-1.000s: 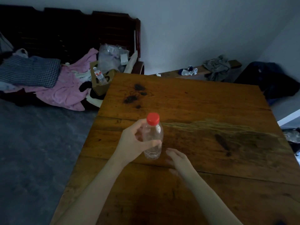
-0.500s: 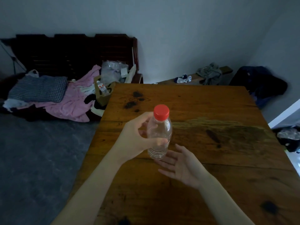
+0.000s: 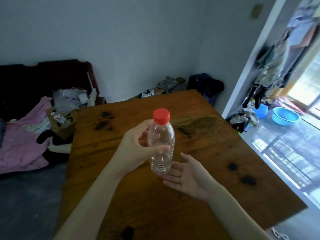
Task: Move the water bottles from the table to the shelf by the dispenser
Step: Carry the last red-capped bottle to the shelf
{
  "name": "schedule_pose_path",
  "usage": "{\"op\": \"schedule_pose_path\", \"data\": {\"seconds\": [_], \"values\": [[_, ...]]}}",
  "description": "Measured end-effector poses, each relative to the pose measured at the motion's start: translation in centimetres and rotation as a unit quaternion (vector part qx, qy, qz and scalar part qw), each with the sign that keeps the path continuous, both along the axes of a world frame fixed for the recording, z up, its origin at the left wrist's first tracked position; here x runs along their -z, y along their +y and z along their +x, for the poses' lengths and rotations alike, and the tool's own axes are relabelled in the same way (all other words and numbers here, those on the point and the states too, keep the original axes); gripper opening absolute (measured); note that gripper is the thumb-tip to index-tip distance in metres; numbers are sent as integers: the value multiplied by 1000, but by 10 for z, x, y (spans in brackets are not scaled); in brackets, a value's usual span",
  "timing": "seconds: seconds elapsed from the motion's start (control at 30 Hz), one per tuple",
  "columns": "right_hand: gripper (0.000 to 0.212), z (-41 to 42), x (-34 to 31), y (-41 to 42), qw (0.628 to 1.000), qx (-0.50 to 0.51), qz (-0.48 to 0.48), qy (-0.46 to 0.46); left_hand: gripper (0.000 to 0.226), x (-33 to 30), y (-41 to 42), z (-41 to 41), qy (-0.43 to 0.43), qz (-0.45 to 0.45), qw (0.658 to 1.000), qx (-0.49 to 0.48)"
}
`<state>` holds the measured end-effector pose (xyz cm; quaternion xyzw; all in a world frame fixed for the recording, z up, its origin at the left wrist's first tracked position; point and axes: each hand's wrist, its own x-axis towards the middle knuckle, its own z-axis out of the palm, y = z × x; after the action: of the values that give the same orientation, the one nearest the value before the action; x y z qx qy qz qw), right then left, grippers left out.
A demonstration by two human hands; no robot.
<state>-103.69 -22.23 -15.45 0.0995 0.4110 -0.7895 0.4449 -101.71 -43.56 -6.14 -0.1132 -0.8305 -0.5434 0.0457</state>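
A clear plastic water bottle (image 3: 161, 144) with a red cap stands upright in the air above the wooden table (image 3: 216, 153). My left hand (image 3: 138, 146) grips it round the middle, thumb in front. My right hand (image 3: 187, 177) lies palm up with straight fingers just under the bottle's base; whether it touches the base I cannot tell. A second small bottle (image 3: 59, 118) sticks out of a cardboard box to the left of the table. No shelf or dispenser shows.
Left of the table a dark wooden bench (image 3: 43, 75) holds pink cloth (image 3: 20, 141), bags and the cardboard box (image 3: 60, 125). On the right an open doorway (image 3: 285, 127) leads to a bright tiled floor with a blue basin (image 3: 285, 116) and hanging clothes.
My left hand has lifted the bottle higher off the table. My right hand has turned palm up and slid beneath it. The view has swung right, bringing the doorway in.
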Motion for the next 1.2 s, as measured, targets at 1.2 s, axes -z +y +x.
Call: {"op": "schedule_pose_path", "data": {"seconds": [1.2], "values": [[66, 684, -31, 314, 658, 753, 8, -16, 53, -38, 523, 461, 6, 38, 708, 705]]}}
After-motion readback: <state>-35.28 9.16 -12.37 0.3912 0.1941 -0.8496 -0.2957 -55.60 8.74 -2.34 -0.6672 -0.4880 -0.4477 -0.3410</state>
